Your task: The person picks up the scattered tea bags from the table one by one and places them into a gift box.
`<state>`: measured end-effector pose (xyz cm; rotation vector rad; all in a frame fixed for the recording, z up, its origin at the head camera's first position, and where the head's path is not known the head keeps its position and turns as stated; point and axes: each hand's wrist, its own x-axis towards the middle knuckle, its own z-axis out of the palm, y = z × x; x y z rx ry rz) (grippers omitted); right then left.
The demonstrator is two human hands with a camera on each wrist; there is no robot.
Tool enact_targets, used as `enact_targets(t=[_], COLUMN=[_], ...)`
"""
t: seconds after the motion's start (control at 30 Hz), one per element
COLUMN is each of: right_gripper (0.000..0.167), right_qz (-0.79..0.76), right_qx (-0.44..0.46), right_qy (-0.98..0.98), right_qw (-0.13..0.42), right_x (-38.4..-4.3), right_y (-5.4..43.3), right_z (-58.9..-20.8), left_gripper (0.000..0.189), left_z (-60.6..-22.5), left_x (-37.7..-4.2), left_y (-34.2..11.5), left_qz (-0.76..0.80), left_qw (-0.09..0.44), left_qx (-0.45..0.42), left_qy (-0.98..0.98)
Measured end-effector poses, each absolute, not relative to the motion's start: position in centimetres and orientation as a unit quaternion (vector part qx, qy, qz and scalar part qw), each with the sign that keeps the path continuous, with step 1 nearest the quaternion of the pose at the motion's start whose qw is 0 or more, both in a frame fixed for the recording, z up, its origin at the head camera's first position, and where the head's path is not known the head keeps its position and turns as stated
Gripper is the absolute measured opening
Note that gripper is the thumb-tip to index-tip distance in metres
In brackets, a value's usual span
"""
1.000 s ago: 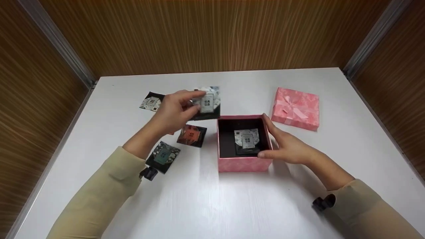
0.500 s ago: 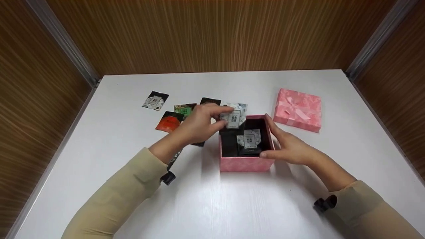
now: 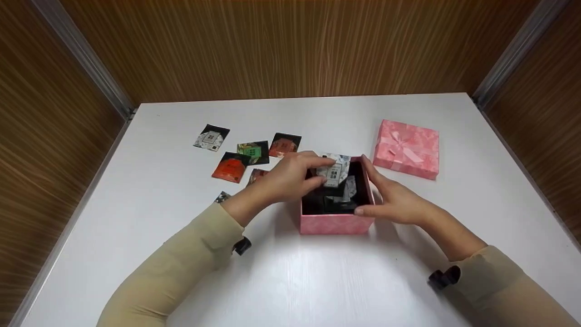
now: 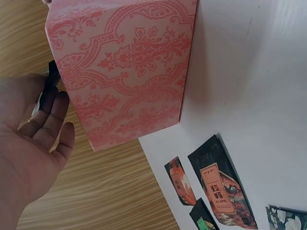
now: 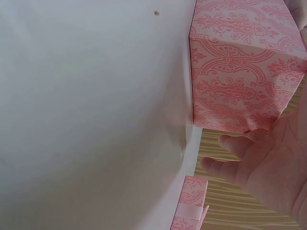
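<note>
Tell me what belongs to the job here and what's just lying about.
Apparently in use:
pale packet, in the left grip
pink box, held by the right grip
packet inside the box

Lying about, perhaps for later:
pink lid
orange packet
green packet
other loose packets

A white table [image 3: 295, 284] stands within wood-grain walls, its far edge running along a brown back panel [image 3: 290, 50] lined with fine, mostly upright streaks. A left panel [image 3: 45, 118] and a right panel [image 3: 540, 91] of similar grain flank the scene. A grey left strip [image 3: 86, 59] and a matching right strip [image 3: 515, 50] slant down the two corners, ending near the table's rear corners. Light glares off the tabletop's near middle. Seen from the right wrist, a small brown speck [image 5: 157, 13] dots the white surface.
</note>
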<state>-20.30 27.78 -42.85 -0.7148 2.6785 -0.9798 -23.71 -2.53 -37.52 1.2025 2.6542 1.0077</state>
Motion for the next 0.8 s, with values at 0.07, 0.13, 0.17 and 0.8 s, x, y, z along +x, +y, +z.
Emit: enact_targets(t=[0.07, 0.13, 0.17, 0.8], right_gripper=[0.119, 0.12, 0.12, 0.119], right_qz=[-0.329, -0.328, -0.328, -0.328], right_qx=[-0.242, -0.241, -0.241, -0.246], right_qy=[0.907, 0.908, 0.908, 0.907], right_qw=[0.1, 0.101, 0.101, 0.1], right_x=[-20.3, -20.4, -20.4, -20.3], right_y=[27.7, 27.7, 27.7, 27.8], right_z=[-42.8, -42.9, -42.9, -42.9], left_gripper=[0.042, 0.042, 0.041, 0.047], left_z=[-37.7, -37.9, -38.0, -39.1], left_x=[-23.7, -23.7, -23.7, -23.8], left_y=[-2.3, -2.1, -2.0, 0.2], left_qz=[0.325, 0.323, 0.321, 0.288], left_qw=[0.033, 0.037, 0.038, 0.08], left_qx=[0.393, 0.396, 0.398, 0.401], left_qy=[0.86, 0.859, 0.859, 0.866])
